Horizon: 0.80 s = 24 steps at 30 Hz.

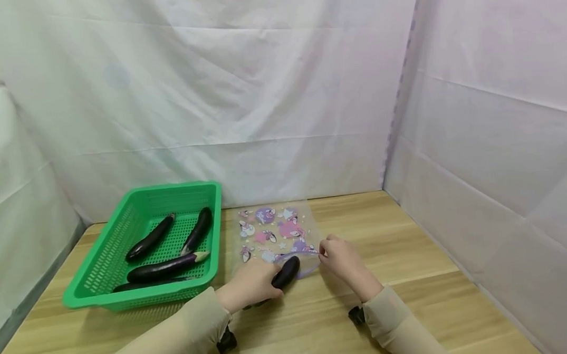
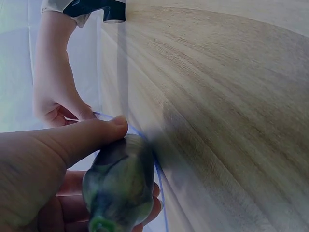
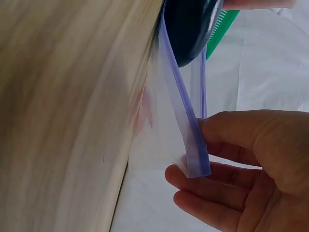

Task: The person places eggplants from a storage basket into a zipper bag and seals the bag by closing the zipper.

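One eggplant [image 1: 287,272] lay at the mouth of a clear printed bag [image 1: 266,228], its blunt end between the two purple edges; how deep it sat was hard to tell from these angles. The left hand [image 1: 252,284] gripped it toward the stem, thumb on one side and fingers curled round the other. The right hand [image 1: 341,259] pinched one corner of the bag's mouth between thumb and forefinger. A slip of that pinch could have let the edges fall together against the skin, and a hard push, with only a corner held, might have crumpled the film or slid the bag along the wooden table [image 1: 361,216]. To the left, four more eggplants [image 1: 164,268] lay in a green basket [image 1: 174,188].
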Each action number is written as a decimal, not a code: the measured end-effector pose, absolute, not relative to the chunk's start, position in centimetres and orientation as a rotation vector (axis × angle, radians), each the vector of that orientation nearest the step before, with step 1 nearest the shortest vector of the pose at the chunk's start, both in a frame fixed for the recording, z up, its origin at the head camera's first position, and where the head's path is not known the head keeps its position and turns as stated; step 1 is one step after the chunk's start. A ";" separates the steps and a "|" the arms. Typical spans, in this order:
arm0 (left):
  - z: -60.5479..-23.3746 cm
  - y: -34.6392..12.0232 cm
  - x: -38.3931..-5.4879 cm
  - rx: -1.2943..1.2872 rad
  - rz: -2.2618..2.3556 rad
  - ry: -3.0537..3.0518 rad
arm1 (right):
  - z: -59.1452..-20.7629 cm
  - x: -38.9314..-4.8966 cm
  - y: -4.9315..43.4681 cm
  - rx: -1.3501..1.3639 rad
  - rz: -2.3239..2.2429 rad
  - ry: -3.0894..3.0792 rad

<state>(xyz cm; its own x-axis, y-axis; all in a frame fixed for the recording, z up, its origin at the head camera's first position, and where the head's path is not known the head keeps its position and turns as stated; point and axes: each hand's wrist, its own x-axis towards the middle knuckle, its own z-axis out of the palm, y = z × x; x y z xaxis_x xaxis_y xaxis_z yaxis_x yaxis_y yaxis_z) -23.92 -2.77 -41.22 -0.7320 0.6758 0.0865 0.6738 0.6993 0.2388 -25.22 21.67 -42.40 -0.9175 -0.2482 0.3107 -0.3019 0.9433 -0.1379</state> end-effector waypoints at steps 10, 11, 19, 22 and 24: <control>-41.4 -2.1 -23.7 1.189 0.370 2.983 | -42.5 -25.1 21.8 0.413 0.285 -2.851; -41.5 -2.0 -23.6 1.201 0.351 3.003 | -42.5 -25.1 21.8 0.413 0.290 -2.859; -42.7 -1.1 -23.6 1.265 0.242 3.084 | -43.0 -25.2 21.8 0.415 0.304 -2.868; -42.8 -0.7 -23.6 1.254 0.258 3.085 | -43.1 -25.4 21.9 0.419 0.301 -2.856; -42.6 -0.4 -23.5 1.233 0.301 3.066 | -43.1 -25.4 21.9 0.418 0.299 -2.857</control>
